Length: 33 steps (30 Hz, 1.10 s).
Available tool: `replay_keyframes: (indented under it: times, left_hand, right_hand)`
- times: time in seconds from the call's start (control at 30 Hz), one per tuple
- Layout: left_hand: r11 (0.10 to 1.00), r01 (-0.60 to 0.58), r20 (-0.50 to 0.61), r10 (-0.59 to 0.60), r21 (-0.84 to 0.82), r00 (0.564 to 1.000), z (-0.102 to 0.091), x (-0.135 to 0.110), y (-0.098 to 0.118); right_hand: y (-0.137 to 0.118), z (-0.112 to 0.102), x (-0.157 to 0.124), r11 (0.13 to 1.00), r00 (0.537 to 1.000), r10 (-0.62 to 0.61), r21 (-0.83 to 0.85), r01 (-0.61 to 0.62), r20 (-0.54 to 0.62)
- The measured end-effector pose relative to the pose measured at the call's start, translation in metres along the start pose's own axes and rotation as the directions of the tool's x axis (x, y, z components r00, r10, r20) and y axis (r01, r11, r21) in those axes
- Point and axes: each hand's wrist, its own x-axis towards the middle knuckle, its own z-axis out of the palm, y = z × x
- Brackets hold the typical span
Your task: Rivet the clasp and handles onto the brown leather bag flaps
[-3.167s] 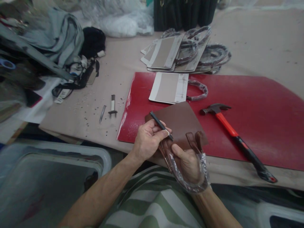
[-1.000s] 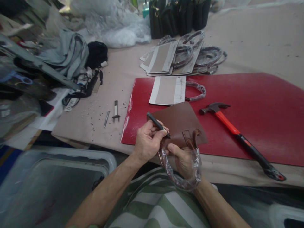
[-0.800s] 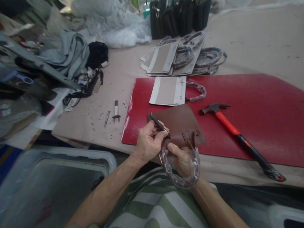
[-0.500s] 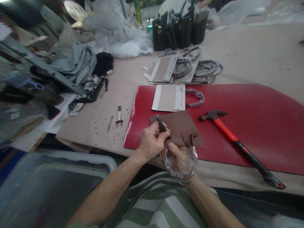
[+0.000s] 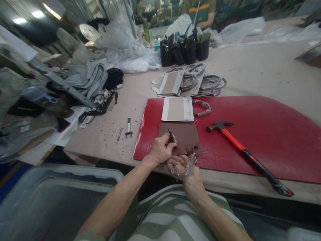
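A brown leather panel (image 5: 182, 135) lies on the near left part of a red mat (image 5: 263, 134). Its plastic-wrapped loop handle (image 5: 179, 169) hangs over the table's near edge. My left hand (image 5: 160, 152) is closed on a thin black punch tool (image 5: 171, 135), its tip down at the panel's near edge. My right hand (image 5: 185, 167) grips the wrapped handle from below, fingers curled round it, right beside the left hand.
A hammer (image 5: 240, 150) with an orange-and-black handle lies on the mat to the right. A grey-and-white panel (image 5: 177, 108) lies behind the brown one; more panels with handles (image 5: 188, 82) and black bags (image 5: 185, 50) stand further back. Small metal tools (image 5: 128, 127) lie left. A person stands at the far side.
The camera has tilted up and drawn back, showing more of the far table. The brown panel has settled flatter on the mat; both hands keep their grips.
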Motion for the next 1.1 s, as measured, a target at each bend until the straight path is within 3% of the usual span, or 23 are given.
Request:
replay_keyframes:
  times: [0.17, 0.27, 0.37, 0.43, 0.5, 0.57, 0.63, 0.67, 0.7, 0.77, 0.83, 0.93, 0.97, 1.0, 1.07, 1.1]
  left_hand:
    - [0.979, -0.147, 0.009, 0.147, 0.141, 0.989, 0.003, -0.004, -0.004]
    - [0.959, -0.216, -0.001, 0.22, 0.185, 0.976, 0.004, -0.007, -0.005]
    - [0.936, -0.275, 0.012, 0.279, 0.22, 0.96, 0.004, -0.009, -0.008]
    - [0.919, -0.309, 0.025, 0.312, 0.244, 0.95, 0.004, -0.01, -0.01]
    - [0.906, -0.335, 0.032, 0.338, 0.259, 0.941, 0.005, -0.01, -0.012]
    - [0.9, -0.347, 0.035, 0.351, 0.263, 0.936, 0.005, -0.01, -0.014]
    - [0.898, -0.349, 0.04, 0.351, 0.268, 0.935, 0.005, -0.011, -0.014]
    - [0.897, -0.347, 0.043, 0.349, 0.273, 0.936, 0.005, -0.011, -0.015]
    - [0.896, -0.346, 0.045, 0.348, 0.277, 0.936, 0.005, -0.011, -0.015]
    - [0.892, -0.356, 0.051, 0.356, 0.279, 0.933, 0.006, -0.011, -0.015]
    - [0.887, -0.372, 0.058, 0.371, 0.273, 0.927, 0.006, -0.01, -0.015]
    - [0.884, -0.386, 0.061, 0.384, 0.264, 0.921, 0.008, -0.01, -0.017]
    - [0.884, -0.386, 0.058, 0.385, 0.262, 0.921, 0.008, -0.009, -0.018]
    - [0.885, -0.386, 0.054, 0.386, 0.261, 0.921, 0.008, -0.009, -0.018]
    - [0.887, -0.382, 0.049, 0.383, 0.26, 0.923, 0.009, -0.009, -0.018]
    - [0.889, -0.378, 0.047, 0.379, 0.26, 0.924, 0.009, -0.009, -0.018]
  right_hand:
    - [-0.008, -0.011, -0.02, 0.99, 0.993, 0.111, -0.083, -0.114, -0.042]
    - [-0.014, -0.02, -0.03, 0.949, 0.973, 0.228, -0.215, -0.229, -0.032]
    - [-0.032, -0.041, -0.037, 0.812, 0.907, 0.417, -0.472, -0.344, 0.057]
    - [-0.054, -0.061, -0.037, 0.691, 0.873, 0.48, -0.651, -0.315, 0.086]
    - [-0.082, -0.083, -0.031, 0.576, 0.932, 0.36, -0.795, -0.193, 0.035]
    - [-0.111, -0.105, -0.02, 0.403, 0.999, 0.002, -0.914, -0.042, -0.045]
    - [-0.137, -0.124, -0.003, 0.114, 0.927, -0.373, -0.993, 0.01, -0.034]
    - [-0.146, -0.131, 0.006, -0.044, 0.89, -0.455, -0.999, -0.013, 0.009]
    - [-0.153, -0.138, 0.015, -0.166, 0.885, -0.465, -0.985, -0.053, 0.03]
    - [-0.16, -0.146, 0.031, -0.293, 0.916, -0.401, -0.949, -0.112, 0.016]
    - [-0.162, -0.15, 0.043, -0.28, 0.947, -0.319, -0.95, -0.137, -0.042]
    - [-0.159, -0.148, 0.047, -0.195, 0.965, -0.246, -0.971, -0.141, -0.09]
    - [-0.157, -0.147, 0.045, -0.096, 0.973, -0.193, -0.984, -0.148, -0.128]
    - [-0.156, -0.145, 0.042, 0.069, 0.978, -0.109, -0.983, -0.171, -0.178]
    - [-0.152, -0.141, 0.034, 0.496, 0.96, 0.126, -0.822, -0.28, -0.251]
    - [-0.15, -0.137, 0.029, 0.66, 0.938, 0.233, -0.666, -0.347, -0.258]
